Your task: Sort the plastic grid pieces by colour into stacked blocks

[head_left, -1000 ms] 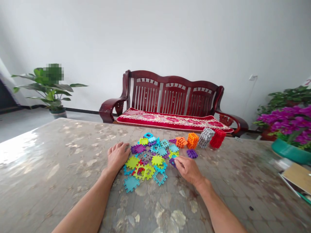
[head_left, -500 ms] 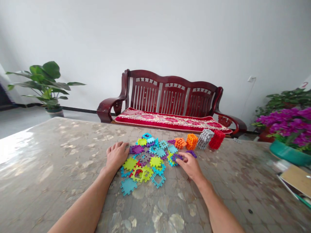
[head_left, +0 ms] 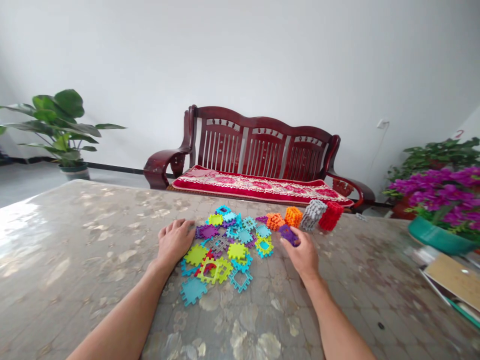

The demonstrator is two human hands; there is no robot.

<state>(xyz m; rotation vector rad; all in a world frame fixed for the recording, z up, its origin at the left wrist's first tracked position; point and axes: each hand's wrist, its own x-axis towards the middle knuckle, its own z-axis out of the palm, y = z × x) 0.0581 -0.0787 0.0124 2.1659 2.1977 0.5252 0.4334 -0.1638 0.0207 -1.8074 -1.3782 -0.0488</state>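
Purple notched plastic tiles [head_left: 288, 235] are in my right hand [head_left: 304, 251], pinched between thumb and fingers; how many I cannot tell. My left hand [head_left: 175, 242] lies flat on the table with fingers stretched out, holding nothing, at the left edge of a loose pile. In that pile are a dark purple tile [head_left: 207, 231], a grey tile [head_left: 218, 243], lime green tiles [head_left: 196, 254] and blue tiles [head_left: 193, 290]. Behind my right hand stand stacks of orange tiles [head_left: 293, 216], grey tiles [head_left: 313, 215] and red tiles [head_left: 330, 216], with a shorter orange stack [head_left: 275, 221] at their left.
The patterned table [head_left: 93, 260] fills the foreground. A wooden bench [head_left: 266, 150] with a red cushion stands behind it. At right are purple flowers in a teal pot [head_left: 437, 235] and a brown board [head_left: 455, 277]. A small black object [head_left: 381, 325] lies near the front right.
My right hand has moved right, away from the pile, with a purple tile in it, beside the spot where other purple pieces lay. My left hand rests as before. The view has shifted slightly.
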